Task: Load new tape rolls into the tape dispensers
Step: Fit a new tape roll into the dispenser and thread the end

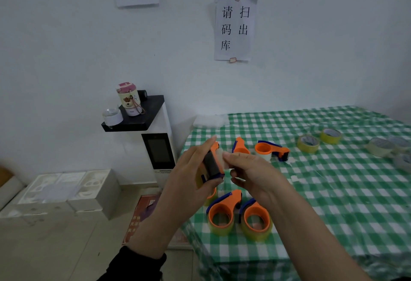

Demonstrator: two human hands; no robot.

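Note:
My left hand (189, 176) grips an orange and blue tape dispenser (212, 165), held up above the table's near left corner with its dark cutter end facing me. My right hand (251, 169) pinches the pale tape end (223, 158) at the dispenser's front. Two loaded orange dispensers (222, 211) (255, 218) lie on the green checked tablecloth (333, 203) just below my hands. Two more dispensers (240, 146) (272, 149) lie further back. Loose yellowish tape rolls (308, 143) (330, 135) and clear rolls (380, 146) sit at the right.
A white machine with a dark screen (159, 151) stands left of the table, bearing a bottle (129, 99) and a clear roll (112, 116) on its black top. White foam boxes (66, 191) lie on the floor at left. Paper notices (234, 27) hang on the wall.

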